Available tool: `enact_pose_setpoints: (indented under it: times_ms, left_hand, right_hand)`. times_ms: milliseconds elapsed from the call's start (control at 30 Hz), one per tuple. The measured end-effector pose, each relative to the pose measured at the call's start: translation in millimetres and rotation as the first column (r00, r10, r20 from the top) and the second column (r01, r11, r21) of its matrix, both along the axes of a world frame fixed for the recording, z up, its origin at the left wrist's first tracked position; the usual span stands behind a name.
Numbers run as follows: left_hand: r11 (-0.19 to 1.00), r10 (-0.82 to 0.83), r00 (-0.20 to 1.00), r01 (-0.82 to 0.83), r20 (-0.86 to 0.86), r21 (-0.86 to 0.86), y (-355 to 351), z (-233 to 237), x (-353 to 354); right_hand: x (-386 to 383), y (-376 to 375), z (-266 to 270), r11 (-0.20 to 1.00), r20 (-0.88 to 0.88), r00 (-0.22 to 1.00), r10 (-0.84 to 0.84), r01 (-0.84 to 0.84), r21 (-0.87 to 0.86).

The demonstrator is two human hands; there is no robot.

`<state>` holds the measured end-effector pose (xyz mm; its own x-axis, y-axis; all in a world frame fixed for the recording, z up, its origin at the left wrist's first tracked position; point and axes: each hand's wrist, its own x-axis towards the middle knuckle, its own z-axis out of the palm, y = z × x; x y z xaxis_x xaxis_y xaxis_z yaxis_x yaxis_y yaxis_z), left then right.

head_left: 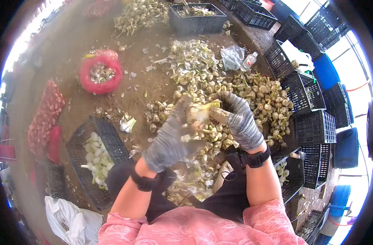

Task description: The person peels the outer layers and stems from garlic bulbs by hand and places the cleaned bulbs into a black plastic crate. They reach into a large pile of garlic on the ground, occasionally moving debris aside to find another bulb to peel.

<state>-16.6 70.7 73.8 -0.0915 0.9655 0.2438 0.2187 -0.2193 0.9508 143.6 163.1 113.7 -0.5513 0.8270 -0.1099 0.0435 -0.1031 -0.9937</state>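
Note:
Between my two grey-gloved hands is a pale garlic bulb [198,115] with a yellowish-green stem. My right hand [238,120] has its fingers curled over the stem end and its thumb pressed along the near side. On the other side, my left hand [170,136] is up against the bulb, its fingers and thumb smeared by motion. Below them lies a heap of untrimmed garlic bulbs [264,94], spreading to the right. Loose peeled skins [190,57] cover the ground ahead and between my knees.
At my left stands a black crate [107,136] of cleaned white bulbs [97,157]. Beyond it are a red mesh bag [100,83] with its mouth rolled back and a filled mesh sack [45,116]. Black crates [315,122] line the right side. A plastic bottle [249,61] lies behind the heap.

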Motion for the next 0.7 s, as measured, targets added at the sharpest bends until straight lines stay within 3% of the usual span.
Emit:
enact_pose_setpoints:
  times_ms: [33,67,167,200,233,300,333,400,533,600,700]
  left_hand:
    - [0.999,-0.034,0.984,0.035,0.174,0.002,2.5,-0.5,3.5]
    - [0.998,-0.067,0.896,0.060,0.439,0.028,4.0,4.8,8.6]
    - [0.998,-0.029,0.884,0.002,0.466,0.057,10.8,3.5,10.9]
    - [0.990,0.009,0.948,-0.053,0.318,0.132,11.4,-3.4,8.9]
    - [0.990,0.002,0.949,-0.046,0.316,0.130,9.3,-4.0,9.8]
    - [0.999,0.043,0.799,-0.038,0.599,-0.021,3.5,0.6,12.4]
    - [0.999,0.042,0.800,-0.036,0.598,-0.021,2.4,-1.3,9.9]
    - [0.983,0.126,0.970,-0.150,0.209,0.105,-0.2,-5.0,1.2]
    - [0.974,0.150,0.960,-0.185,0.236,0.130,-10.8,1.1,-6.4]
    - [0.990,0.098,0.890,-0.132,0.444,0.046,-13.4,6.7,-9.5]
    - [0.979,0.096,0.930,-0.153,0.356,0.135,-11.5,2.1,-13.9]
  right_hand:
    - [-3.2,-0.7,0.6,1.000,0.013,1.000,0.019,-0.019,-0.013]
    - [-9.0,-3.2,0.9,0.997,-0.122,0.993,0.005,-0.015,-0.081]
    - [-21.3,-12.9,7.1,0.999,-0.043,0.999,-0.020,0.022,0.031]
    - [-23.7,-13.4,-0.1,0.999,-0.058,0.997,-0.048,0.049,0.010]
    - [-23.4,-13.5,-0.1,0.998,-0.060,0.997,-0.056,0.056,0.007]
    - [-22.7,-13.2,2.8,0.998,-0.048,0.998,0.041,-0.039,0.043]
    - [-23.3,-14.1,4.5,0.998,-0.050,0.997,0.052,-0.050,0.049]
    - [-26.7,-16.1,4.3,0.996,-0.070,0.995,0.073,-0.068,0.065]
    - [-35.6,-17.6,4.1,0.991,-0.112,0.985,0.128,-0.124,0.044]
    - [-38.3,-16.2,4.5,0.986,-0.135,0.977,0.164,-0.160,0.039]
    - [-42.9,-13.5,3.3,0.981,-0.214,0.958,0.188,-0.194,-0.006]
